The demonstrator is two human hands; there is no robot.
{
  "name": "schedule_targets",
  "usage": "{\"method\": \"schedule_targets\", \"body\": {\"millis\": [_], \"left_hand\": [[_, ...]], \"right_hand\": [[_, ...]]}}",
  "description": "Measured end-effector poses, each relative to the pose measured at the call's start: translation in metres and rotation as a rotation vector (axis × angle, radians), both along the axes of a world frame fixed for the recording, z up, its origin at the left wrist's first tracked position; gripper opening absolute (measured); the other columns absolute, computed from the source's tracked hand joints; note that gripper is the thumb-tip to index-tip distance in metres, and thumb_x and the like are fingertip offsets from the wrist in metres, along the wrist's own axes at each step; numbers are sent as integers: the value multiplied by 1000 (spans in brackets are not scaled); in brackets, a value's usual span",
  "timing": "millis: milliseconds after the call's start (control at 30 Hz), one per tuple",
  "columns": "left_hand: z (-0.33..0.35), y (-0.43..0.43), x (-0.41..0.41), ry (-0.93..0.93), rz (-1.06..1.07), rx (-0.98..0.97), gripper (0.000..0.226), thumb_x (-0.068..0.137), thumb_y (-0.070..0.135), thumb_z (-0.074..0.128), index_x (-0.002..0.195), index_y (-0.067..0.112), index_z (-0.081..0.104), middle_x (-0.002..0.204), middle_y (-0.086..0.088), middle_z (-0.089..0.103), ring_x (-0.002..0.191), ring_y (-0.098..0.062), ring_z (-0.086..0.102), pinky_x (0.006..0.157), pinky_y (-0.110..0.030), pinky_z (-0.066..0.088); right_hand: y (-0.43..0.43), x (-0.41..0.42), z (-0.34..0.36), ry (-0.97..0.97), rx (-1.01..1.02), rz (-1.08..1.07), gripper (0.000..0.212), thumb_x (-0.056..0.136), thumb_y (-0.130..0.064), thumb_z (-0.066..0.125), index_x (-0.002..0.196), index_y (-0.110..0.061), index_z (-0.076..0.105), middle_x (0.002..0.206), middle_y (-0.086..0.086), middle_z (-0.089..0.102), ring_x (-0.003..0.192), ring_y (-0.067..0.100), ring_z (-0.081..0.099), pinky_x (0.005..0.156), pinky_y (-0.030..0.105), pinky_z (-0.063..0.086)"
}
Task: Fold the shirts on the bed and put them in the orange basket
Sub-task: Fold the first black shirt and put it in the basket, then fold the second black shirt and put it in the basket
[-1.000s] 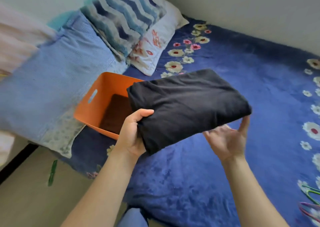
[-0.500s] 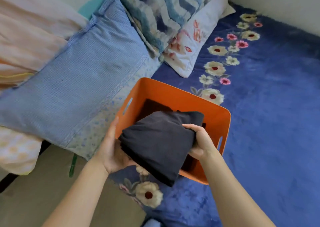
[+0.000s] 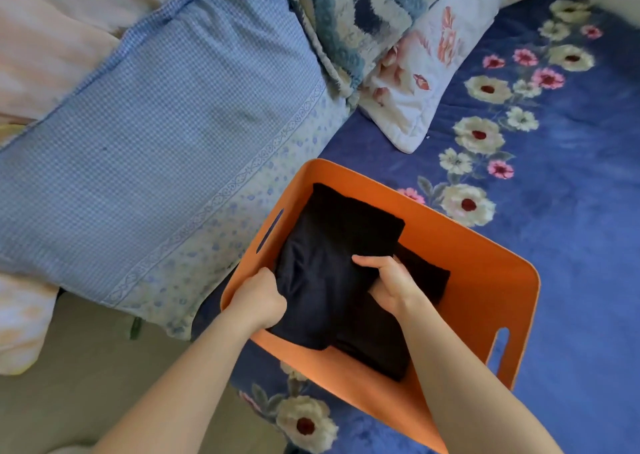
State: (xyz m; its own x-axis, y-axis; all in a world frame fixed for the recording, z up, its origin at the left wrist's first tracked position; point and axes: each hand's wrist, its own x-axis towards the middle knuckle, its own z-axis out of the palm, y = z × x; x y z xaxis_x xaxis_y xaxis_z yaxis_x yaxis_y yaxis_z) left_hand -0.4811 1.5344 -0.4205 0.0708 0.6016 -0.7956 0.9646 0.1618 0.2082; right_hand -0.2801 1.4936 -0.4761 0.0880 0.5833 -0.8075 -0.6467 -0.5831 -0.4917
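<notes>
My left hand is curled into a fist on the near left edge of the folded black shirt. The knuckles face up and the fingertips are buried in the cloth, so I cannot see how far they wrap. My right hand grips the shirt's right edge, thumb laid across the top and fingers tucked down beside the fold. Both hands are clamped on the cloth, neither one spread.

The shirt lies inside the orange basket, toward its left wall, with its far corner close to the basket's far left corner. Under it is a second dark garment, poking out to the right of my right hand and toward the near wall. I cannot tell whether the shirt rests fully on it or hangs partly in my grip.

The basket sits on the blue flowered bedcover, at the bed's near left edge. Its left wall is just beside a blue checked pillow. Past that pillow, at the far end of the bed, a wavy-striped pillow overlaps a white floral one. Peach cloth is bunched in the far left corner of the view, and pale floor shows below the bed's edge.
</notes>
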Motion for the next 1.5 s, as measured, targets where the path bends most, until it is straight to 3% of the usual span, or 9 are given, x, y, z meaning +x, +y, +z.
{"method": "schedule_targets", "body": {"millis": [167, 267, 400, 467, 600, 967, 1133, 1267, 1500], "left_hand": [[-24, 6, 9, 208, -154, 45, 37, 88, -2, 45, 125, -2, 42, 121, -16, 58, 108, -29, 59, 71, -28, 42], [-29, -9, 25, 352, -409, 195, 57, 88, 2, 49, 140, -7, 26, 130, -15, 49, 118, -26, 52, 83, -29, 47], [-32, -25, 45, 330, -503, 278, 47, 88, 5, 31, 131, -3, 48, 111, -16, 55, 94, -24, 59, 64, -28, 49], [-47, -25, 55, 391, -514, 128, 62, 96, 18, 42, 145, -9, 14, 135, -32, 36, 109, -40, 54, 77, -34, 52], [-69, -14, 62, 408, -392, -75, 102, 92, 44, 53, 144, 1, -24, 150, -36, 1, 128, -56, 34, 95, -44, 46], [-100, -6, 54, 344, -379, -193, 135, 74, 50, 74, 140, 10, -37, 148, -25, -9, 129, -43, 38, 102, -36, 40], [-84, 1, 43, 221, -321, -230, 113, 84, 37, 66, 146, 18, -27, 152, -21, -3, 129, -37, 41, 105, -37, 39], [-63, -9, 41, 131, -351, -142, 73, 93, 32, 48, 152, 17, 7, 148, -19, 24, 130, -36, 40, 105, -42, 39], [21, -91, 80, -49, -394, 128, 48, 96, 28, 42, 143, 17, 37, 139, -8, 40, 127, -27, 39, 97, -40, 43]], "right_hand": [[8, -1, -21, -195, -73, 105, 50, 78, -8, 74, 125, -16, 58, 115, 2, 67, 106, 21, 63, 95, 38, 48], [13, -1, -28, -581, -129, 216, 55, 82, -25, 73, 132, -19, 51, 127, -1, 60, 117, 19, 56, 100, 34, 44], [17, -8, -19, -1293, -11, 348, 62, 86, -23, 66, 138, -11, 35, 140, 9, 38, 124, 27, 47, 100, 36, 44], [22, -15, -19, -1452, 249, 540, 52, 89, -20, 61, 136, -15, 41, 130, 8, 41, 111, 25, 52, 88, 34, 50], [53, -24, -39, -1358, 298, 1009, 56, 95, -37, 47, 148, -33, 27, 128, 7, 33, 112, 25, 42, 84, 41, 49], [79, -15, -75, -1220, 155, 1296, 61, 98, -43, 40, 148, -47, 4, 146, 6, 12, 128, 30, 32, 93, 41, 45], [54, 1, -57, -1024, 220, 1286, 71, 95, -30, 49, 151, -37, 6, 150, 2, 14, 136, 26, 22, 111, 38, 31], [5, 11, -29, -1128, 156, 1307, 66, 97, -27, 44, 152, -31, 8, 159, 2, 10, 145, 25, 11, 115, 41, 22], [-108, 30, 75, -1306, 132, 1067, 59, 96, -20, 45, 151, -18, 23, 151, 5, 32, 138, 23, 28, 108, 36, 35]]}}
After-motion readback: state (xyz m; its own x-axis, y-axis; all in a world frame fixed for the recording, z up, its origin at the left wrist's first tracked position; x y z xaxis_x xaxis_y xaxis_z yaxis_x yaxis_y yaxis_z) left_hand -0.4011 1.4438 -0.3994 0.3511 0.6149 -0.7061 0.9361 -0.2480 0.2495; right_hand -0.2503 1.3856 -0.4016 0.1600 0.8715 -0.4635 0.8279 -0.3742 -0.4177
